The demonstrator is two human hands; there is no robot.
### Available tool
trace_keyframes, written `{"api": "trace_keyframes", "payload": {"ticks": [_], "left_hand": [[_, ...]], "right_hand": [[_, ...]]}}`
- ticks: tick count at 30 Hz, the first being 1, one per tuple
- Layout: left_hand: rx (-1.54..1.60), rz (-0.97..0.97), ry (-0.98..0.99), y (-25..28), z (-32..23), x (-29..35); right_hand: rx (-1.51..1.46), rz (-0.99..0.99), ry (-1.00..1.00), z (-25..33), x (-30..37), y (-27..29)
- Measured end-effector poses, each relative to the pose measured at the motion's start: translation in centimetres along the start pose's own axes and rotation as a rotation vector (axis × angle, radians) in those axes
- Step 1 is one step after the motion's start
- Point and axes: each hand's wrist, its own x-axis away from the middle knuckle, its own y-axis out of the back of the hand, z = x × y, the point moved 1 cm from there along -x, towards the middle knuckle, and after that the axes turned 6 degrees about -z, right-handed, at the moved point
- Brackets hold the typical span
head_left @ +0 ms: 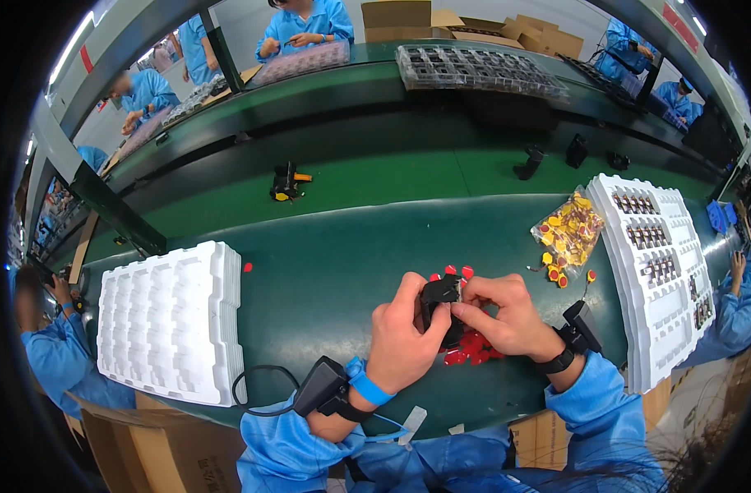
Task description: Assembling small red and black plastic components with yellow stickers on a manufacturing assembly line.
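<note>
My left hand (402, 343) is closed around a small black plastic housing (443, 289), held upright over the green bench. From the other side, my right hand (511, 319) pinches at the edge of the housing with thumb and forefinger; whatever lies between those fingertips is hidden. Beneath and behind my hands lie several loose red discs (474, 352), partly covered by my fingers. Beyond my right hand, a clear bag (571, 223) holds many small yellow-and-red round parts. A few such yellow-and-red parts (562, 280) with short leads have spilled beside it.
White moulded trays are stacked at left (166, 324); another white stack (651, 300) at right carries small metal-and-black parts. A black-and-yellow assembly (286, 182) and black pieces (530, 162) lie on the green strip behind. Co-workers in blue sit around. A cardboard box (161, 444) stands at lower left.
</note>
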Motion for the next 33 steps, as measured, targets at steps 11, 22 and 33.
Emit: {"api": "trace_keyframes", "payload": {"ticks": [11, 22, 33], "left_hand": [[0.375, 0.217, 0.146, 0.5, -0.4, -0.4], [0.171, 0.156, -0.217, 0.3, 0.4, -1.1], [0.013, 0.071, -0.288, 0.9, -0.6, -0.7]], "right_hand": [[-0.19, -0.034, -0.27, -0.4, 1.0, -0.5], [-1.004, 0.016, -0.705, -1.1, 0.9, -0.2], [-1.107, -0.037, -0.727, 0.1, 2.3, -2.1]]}}
